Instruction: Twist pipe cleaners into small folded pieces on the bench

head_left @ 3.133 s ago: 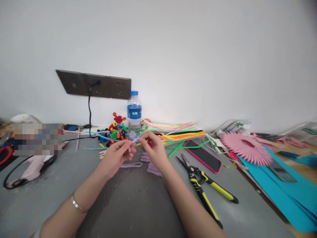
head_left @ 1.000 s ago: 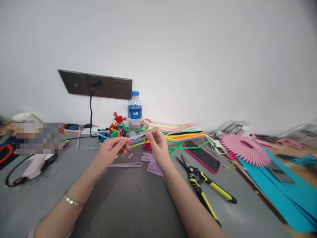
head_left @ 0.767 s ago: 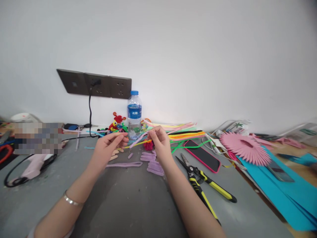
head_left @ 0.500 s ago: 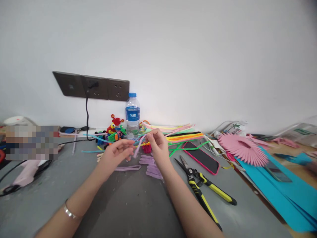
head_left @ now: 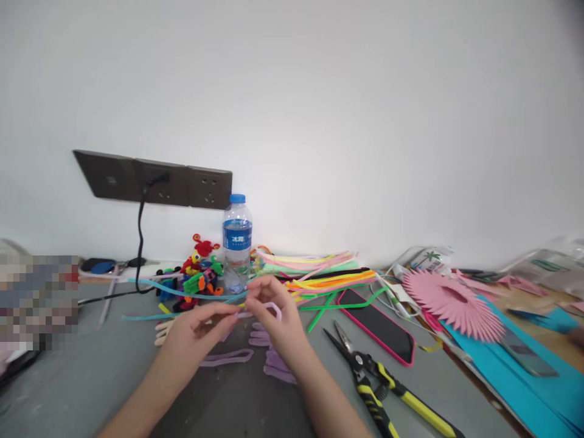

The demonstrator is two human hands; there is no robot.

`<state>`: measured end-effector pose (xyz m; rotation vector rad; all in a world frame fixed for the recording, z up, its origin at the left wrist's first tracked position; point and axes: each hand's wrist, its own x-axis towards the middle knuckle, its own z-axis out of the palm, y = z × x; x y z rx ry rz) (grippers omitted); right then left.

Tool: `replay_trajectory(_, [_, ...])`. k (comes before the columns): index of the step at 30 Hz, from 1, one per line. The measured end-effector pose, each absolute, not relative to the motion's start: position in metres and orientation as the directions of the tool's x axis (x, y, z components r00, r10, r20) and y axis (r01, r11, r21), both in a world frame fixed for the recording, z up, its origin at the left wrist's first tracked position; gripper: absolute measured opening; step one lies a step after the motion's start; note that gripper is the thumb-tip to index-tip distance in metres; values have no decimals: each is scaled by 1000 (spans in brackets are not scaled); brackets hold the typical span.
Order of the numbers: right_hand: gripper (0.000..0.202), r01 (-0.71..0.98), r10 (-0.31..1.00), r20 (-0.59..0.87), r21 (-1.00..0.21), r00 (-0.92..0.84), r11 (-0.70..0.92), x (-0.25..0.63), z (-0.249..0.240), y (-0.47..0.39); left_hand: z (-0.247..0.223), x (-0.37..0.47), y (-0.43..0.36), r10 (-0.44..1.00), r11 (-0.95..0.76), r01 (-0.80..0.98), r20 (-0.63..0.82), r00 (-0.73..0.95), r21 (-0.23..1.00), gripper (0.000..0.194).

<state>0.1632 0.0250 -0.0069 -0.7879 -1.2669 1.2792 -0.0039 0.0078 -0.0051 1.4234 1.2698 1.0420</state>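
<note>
My left hand [head_left: 194, 337] and my right hand [head_left: 278, 319] meet above the middle of the grey table, fingertips pinched close together. Between them is a light purple pipe cleaner [head_left: 278, 309], bent into a curve that shows beside my right fingers. Both hands grip it; part of it is hidden by the fingers. Below, a folded purple pipe cleaner [head_left: 225, 359] lies on the table. Several more purple folded pieces [head_left: 277, 367] are stacked under my right wrist, partly covered by it.
A water bottle [head_left: 237, 240] stands near the wall beside colourful pipe-cleaner figures [head_left: 201, 271]. Loose pipe cleaners [head_left: 328, 274] lie to its right. Yellow-black pliers-like cutters [head_left: 365, 365] and a pink-cased phone [head_left: 378, 328] lie right, before a pink paper fan [head_left: 449, 304] and blue sheets [head_left: 502, 371].
My left hand has closed from loosely spread fingers onto the purple pipe cleaner, meeting my right hand. The pipe cleaner, hanging down before, is now bent round. The view has tilted up slightly.
</note>
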Motion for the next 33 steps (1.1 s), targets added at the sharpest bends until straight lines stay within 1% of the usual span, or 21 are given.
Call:
replay_trajectory(3, [25,-246,953,167,-964,-252,104,160,-9,24,-7,-3,10,991,-118,199,102,89,973,22])
replay_trajectory(6, [29,-257,957,137,-964,-254,69,159,-12,26,-10,-5,11,987,-158,205,147,66,966,21])
replay_trajectory(9, [32,-256,954,117,-966,-277,44,158,-14,28,-12,-7,12,990,-131,216,116,79,968,22])
replay_trajectory(12, [36,-314,946,97,-950,-310,-6,155,-16,28,-10,-6,10,984,-104,211,69,167,972,22])
replay_trajectory(15, [40,-352,937,73,-934,-343,-56,153,-18,29,-7,-3,8,970,-74,164,32,242,984,24])
replay_trajectory(17, [41,-344,934,61,-936,-353,-69,154,-19,31,-7,-1,8,967,-66,139,30,252,988,26])
replay_trajectory(21, [43,-341,953,58,-939,-296,-49,159,-23,35,-10,-4,12,975,-111,174,74,209,978,25])
replay_trajectory(26, [43,-444,961,21,-890,-277,-109,162,-27,37,-13,-10,15,983,-158,136,143,114,978,22])
replay_trajectory(30, [42,-487,951,15,-861,-309,-144,160,-24,35,-20,-10,16,980,-170,89,158,124,981,22])
replay_trajectory(33, [42,-515,955,23,-846,-297,-140,159,-23,33,-26,-9,17,979,-166,43,159,131,985,22])
